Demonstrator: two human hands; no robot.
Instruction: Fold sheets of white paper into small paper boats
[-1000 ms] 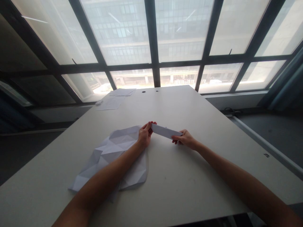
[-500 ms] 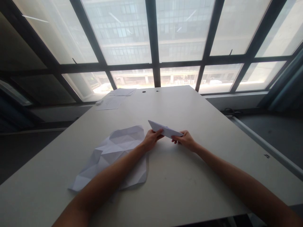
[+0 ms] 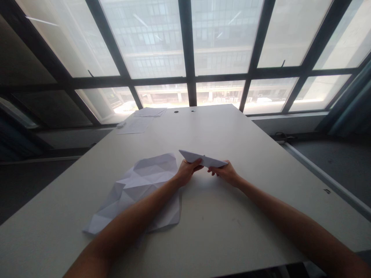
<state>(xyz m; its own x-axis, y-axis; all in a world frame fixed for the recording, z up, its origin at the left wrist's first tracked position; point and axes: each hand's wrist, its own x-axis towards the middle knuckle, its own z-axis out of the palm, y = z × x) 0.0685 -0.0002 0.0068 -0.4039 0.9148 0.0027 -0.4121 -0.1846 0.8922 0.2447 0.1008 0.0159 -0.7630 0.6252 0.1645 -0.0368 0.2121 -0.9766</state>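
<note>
Head view: left hand (image 3: 186,172) and right hand (image 3: 227,172) both grip 1 folded white paper (image 3: 213,161) just below frame centre; its left end sits higher. Creased sheet (image 3: 142,178) lies on desk (image 3: 214,239), lower left, partly hidden by left arm (image 3: 135,216). Loose papers (image 3: 133,126) lie upper left of centre.

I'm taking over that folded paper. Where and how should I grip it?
Probably pinch the folded paper at its pointed left tip, coming from the far left: that end juts free past the left hand, while the right hand grips the opposite end.
</note>
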